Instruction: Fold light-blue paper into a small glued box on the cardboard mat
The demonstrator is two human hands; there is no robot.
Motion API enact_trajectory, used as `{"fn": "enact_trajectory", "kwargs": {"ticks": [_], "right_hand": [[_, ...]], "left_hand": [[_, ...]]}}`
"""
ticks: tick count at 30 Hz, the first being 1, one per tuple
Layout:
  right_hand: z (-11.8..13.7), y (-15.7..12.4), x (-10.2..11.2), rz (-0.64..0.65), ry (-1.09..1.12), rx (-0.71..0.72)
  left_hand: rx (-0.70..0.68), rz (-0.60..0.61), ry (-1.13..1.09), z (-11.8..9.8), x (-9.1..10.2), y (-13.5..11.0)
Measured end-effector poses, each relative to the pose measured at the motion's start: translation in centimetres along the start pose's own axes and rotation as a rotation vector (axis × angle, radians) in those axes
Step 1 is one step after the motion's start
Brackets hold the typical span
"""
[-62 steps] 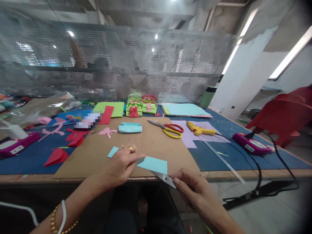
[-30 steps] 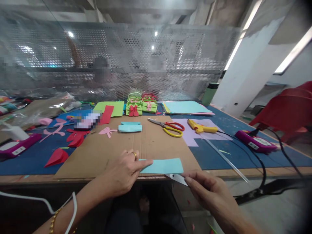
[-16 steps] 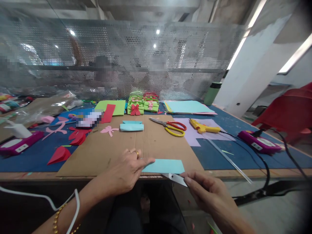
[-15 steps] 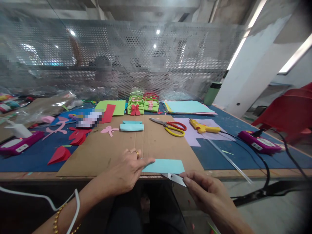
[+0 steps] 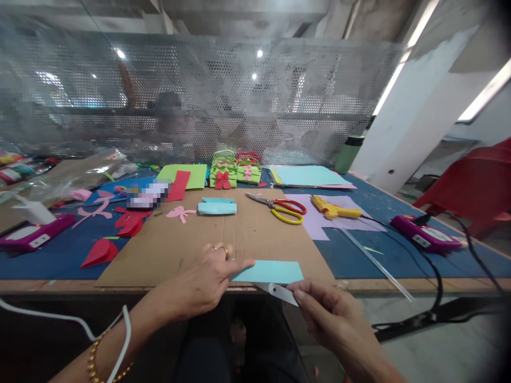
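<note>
A light blue paper strip lies on a brown cardboard sheet at the table's front edge. My left hand holds the strip down on its left part, index finger stretched along it and the other fingers curled; the thumb is mostly hidden. Pinched in my right hand is a small knife with a flat pale handle and a dark dot. Its thin blade points left along the strip's front edge. Farther back on the cardboard are a folded light blue paper piece and a pink paper bow.
Scissors with red and yellow handles lie behind the strip. A yellow glue gun rests on lilac paper, its cable running to a purple power box. Small green paper bags stand at the back. Red paper pieces lie left.
My right hand and the knife have shifted slightly left along the strip's front edge. My left hand stays in place on the paper.
</note>
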State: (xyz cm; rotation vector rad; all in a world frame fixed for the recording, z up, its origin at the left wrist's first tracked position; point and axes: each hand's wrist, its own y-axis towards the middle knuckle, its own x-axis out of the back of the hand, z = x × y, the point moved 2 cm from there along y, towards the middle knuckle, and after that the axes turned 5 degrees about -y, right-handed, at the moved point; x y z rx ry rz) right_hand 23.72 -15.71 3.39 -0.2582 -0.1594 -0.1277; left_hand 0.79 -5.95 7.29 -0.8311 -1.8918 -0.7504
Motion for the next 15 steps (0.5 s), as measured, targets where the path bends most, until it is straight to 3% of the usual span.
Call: {"fn": "enact_trajectory", "kwargs": {"ticks": [10,15], "right_hand": [[-0.2,-0.2,-0.3,0.014,-0.081,0.065],[0.4,0.5,-1.3,0.032,-0.092,0.088]], "left_hand": [[0.012,0.037,-0.073,0.2,-0.1,0.1],[0.042,0.105,-0.114,1.0,1.2,-0.4]]}}
